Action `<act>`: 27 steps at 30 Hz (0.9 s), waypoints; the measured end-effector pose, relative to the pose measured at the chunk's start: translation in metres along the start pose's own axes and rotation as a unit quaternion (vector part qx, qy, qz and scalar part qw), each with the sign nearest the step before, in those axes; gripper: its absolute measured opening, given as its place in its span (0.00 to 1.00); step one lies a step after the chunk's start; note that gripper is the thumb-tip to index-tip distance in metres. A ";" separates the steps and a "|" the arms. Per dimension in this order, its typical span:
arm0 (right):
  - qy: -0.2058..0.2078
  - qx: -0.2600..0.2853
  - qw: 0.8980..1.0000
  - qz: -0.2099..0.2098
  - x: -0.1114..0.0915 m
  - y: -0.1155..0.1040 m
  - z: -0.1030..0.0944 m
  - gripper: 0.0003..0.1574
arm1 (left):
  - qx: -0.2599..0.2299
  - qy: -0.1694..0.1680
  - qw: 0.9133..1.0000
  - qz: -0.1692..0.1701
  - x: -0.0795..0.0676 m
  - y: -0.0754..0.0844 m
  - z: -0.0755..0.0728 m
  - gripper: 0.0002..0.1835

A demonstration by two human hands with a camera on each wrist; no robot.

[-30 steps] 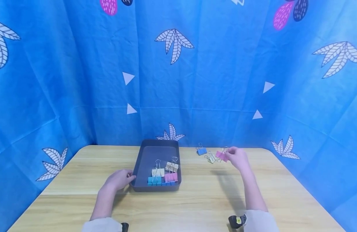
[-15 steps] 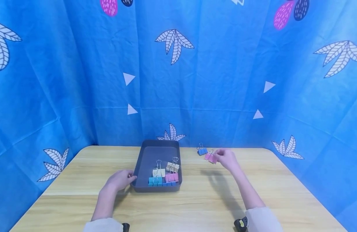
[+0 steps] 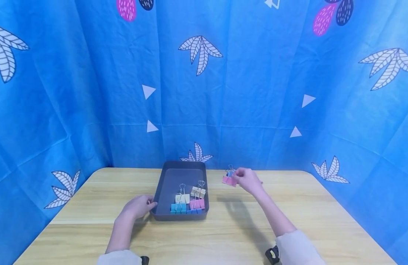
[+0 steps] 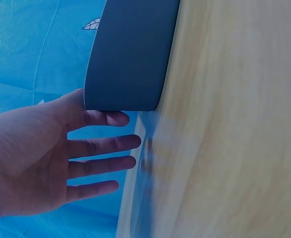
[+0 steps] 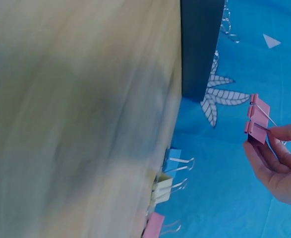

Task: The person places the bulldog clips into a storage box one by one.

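Observation:
My right hand (image 3: 248, 181) pinches a pink binder clip (image 3: 228, 180) above the back of the table; the right wrist view shows the clip's metal handles between thumb and fingers. Beyond it a blue binder clip (image 5: 172, 161), a cream binder clip (image 5: 162, 189) and another pink binder clip (image 5: 153, 225) sit on the table, mostly hidden in the head view. My left hand (image 3: 137, 207) holds the left wall of a dark grey tray (image 3: 179, 217), thumb over the rim and index finger outside, the other fingers (image 4: 105, 144) straight. Several binder clips, such as a teal one (image 3: 178, 208), crowd the tray's near right part.
A wooden table (image 3: 204, 243) carries everything. A blue patterned curtain (image 3: 257, 92) hangs behind it and along both sides. The tray lies left of the loose clips, with bare wood between them.
My right hand has moved left with the pink binder clip, passing in front of the cream and blue clips. My left hand and the tray stay in place.

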State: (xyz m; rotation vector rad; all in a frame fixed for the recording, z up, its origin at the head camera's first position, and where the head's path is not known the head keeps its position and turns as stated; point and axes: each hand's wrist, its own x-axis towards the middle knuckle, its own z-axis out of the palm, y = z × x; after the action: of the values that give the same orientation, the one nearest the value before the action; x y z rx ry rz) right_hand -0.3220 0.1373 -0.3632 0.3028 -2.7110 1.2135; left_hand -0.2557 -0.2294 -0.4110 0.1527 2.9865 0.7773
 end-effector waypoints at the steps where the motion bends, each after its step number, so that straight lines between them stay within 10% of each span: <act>1: -0.002 0.002 1.000 -0.001 0.000 -0.003 0.001 0.04 | 0.000 0.001 1.000 0.001 0.000 0.000 0.000 0.17; 27: -0.080 -0.028 0.990 -0.114 -0.005 -0.065 0.065 0.03 | 0.001 0.006 1.000 0.009 -0.001 0.000 -0.001 0.16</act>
State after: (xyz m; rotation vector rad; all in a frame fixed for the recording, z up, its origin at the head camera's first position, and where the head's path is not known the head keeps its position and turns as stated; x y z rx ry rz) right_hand -0.3048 0.0471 -0.3610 0.7091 -2.7417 1.0918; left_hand -0.2547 -0.2299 -0.4106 0.1768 3.0003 0.7803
